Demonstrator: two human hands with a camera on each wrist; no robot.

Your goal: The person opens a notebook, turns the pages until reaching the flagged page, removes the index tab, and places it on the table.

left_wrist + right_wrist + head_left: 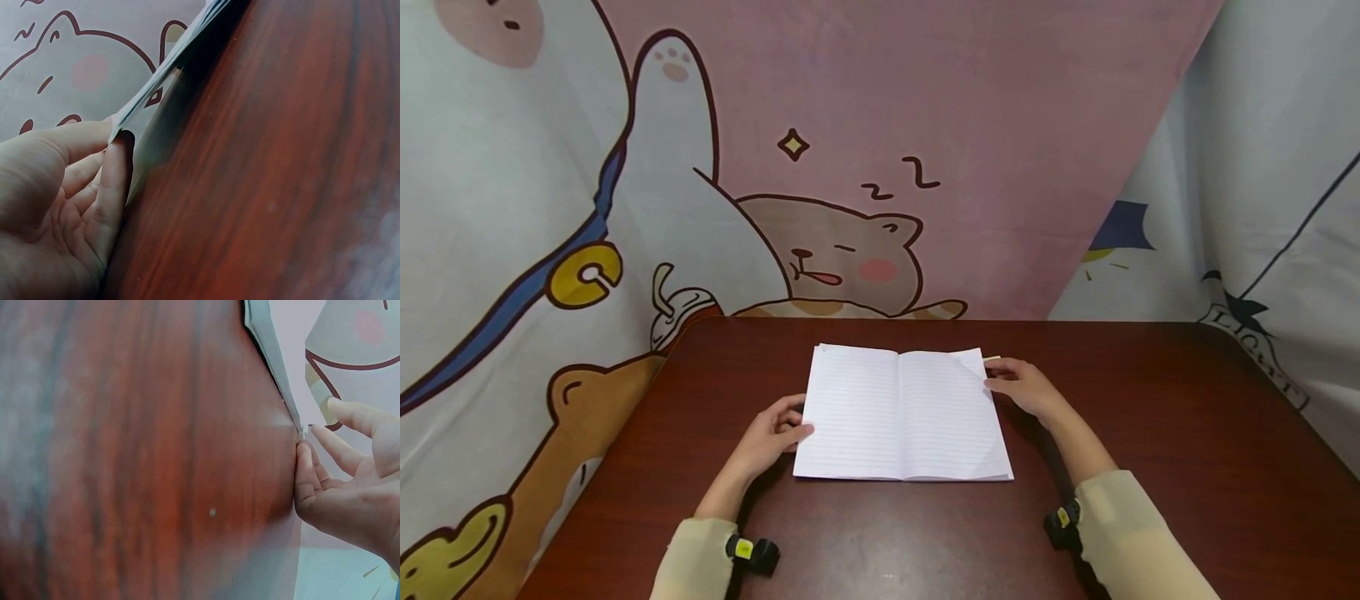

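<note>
An open notebook with blank lined pages lies on the table, its spine running away from me. My left hand pinches the notebook's left edge, the thumb on the page and fingers beneath it. In the left wrist view that edge is lifted off the table between thumb and finger of the left hand. My right hand is at the right edge near the far corner. In the right wrist view, the right hand's fingers are loosely extended, touching the edge of the pages.
The dark reddish-brown table extends around the notebook. Behind it hangs a cartoon-printed curtain. Small black devices are worn on both wrists. A small yellowish strip shows beside the notebook's far right corner.
</note>
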